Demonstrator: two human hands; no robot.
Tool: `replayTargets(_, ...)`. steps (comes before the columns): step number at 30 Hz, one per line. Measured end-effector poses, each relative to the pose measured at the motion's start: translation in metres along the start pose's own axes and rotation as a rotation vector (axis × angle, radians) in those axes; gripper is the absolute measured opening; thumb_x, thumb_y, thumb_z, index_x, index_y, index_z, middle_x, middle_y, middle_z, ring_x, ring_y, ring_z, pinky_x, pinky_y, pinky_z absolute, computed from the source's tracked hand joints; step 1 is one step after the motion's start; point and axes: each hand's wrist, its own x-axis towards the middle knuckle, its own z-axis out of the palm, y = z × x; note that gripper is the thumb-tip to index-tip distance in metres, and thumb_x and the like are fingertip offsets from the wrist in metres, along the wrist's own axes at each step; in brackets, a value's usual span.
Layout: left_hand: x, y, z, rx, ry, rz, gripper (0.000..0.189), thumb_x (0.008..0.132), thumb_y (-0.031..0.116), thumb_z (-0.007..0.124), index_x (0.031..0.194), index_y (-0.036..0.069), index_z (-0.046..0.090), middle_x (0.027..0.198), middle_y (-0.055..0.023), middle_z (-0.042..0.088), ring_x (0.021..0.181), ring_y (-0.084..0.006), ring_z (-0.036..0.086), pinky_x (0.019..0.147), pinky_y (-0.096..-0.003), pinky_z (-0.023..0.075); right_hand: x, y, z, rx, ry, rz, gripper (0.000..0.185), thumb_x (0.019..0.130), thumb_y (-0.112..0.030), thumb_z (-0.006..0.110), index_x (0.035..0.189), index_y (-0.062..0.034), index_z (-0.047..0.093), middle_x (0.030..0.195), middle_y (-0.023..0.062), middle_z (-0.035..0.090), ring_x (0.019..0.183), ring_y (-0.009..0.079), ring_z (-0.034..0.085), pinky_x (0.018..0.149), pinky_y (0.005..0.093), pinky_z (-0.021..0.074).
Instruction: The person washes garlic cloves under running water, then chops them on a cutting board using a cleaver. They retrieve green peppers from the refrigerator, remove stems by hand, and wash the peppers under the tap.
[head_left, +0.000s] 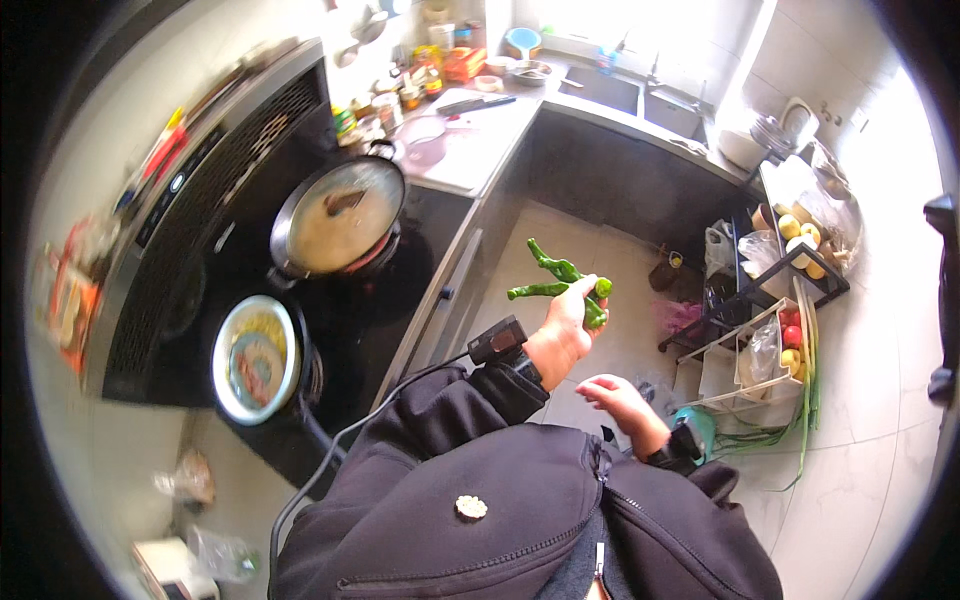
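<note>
My left hand (564, 324) is closed around several long green peppers (555, 289), held out in front of my body above the floor. Their thin ends point away to the left, and one thick end shows beside the thumb. Lower and to the right, my right hand (624, 409) is held in the air with nothing visible in it. Its fingers point left, a short way from the other hand, and do not touch the peppers. Part of its palm is hidden from view.
A lidded wok (341, 217) and a pan holding a pale bowl (217, 367) sit on the black stove at left. A knife (461, 106) lies on the cutting board (491, 139). The sink (600, 91) is beyond. Vegetable racks (817, 289) stand at right, with scallions (811, 375).
</note>
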Motion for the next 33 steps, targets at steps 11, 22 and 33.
replayTargets(11,0.218,0.065,0.093,0.184,-0.018,-0.172,0.010,0.090,0.022,0.065,0.095,0.016,0.060,0.083,0.0013,0.065,0.072,-0.0130,0.061,0.062,-0.0317,0.0502,0.121,0.001,-0.222,0.284,0.441,0.060,0.015,0.088,-0.025,0.065,0.094,-0.0113,0.069,0.087,-0.0045,0.064,0.081,0.0067,0.054,0.070,0.0245,0.0417)
replayTargets(22,0.424,0.173,0.210,0.030,0.063,-0.073,0.014,0.092,0.021,0.062,0.097,0.009,0.066,0.092,-0.0027,0.070,0.075,-0.0139,0.062,0.069,-0.0321,0.0511,0.376,-0.119,-0.480,-0.385,0.396,-0.225,0.029,0.084,-0.029,0.062,0.092,-0.0023,0.071,0.086,0.0116,0.069,0.082,0.0204,0.065,0.075,0.0329,0.0512)
replayTargets(33,0.605,0.293,0.318,0.252,-0.278,-0.018,0.034,0.092,0.024,0.056,0.126,0.022,0.057,0.102,-0.0033,0.069,0.084,-0.0167,0.065,0.075,-0.0399,0.0520,0.618,-0.241,-0.659,-0.912,1.053,-0.305,0.039,0.079,-0.017,0.067,0.116,-0.0081,0.061,0.126,0.0149,0.056,0.116,0.0346,0.054,0.098,0.0443,0.0449)
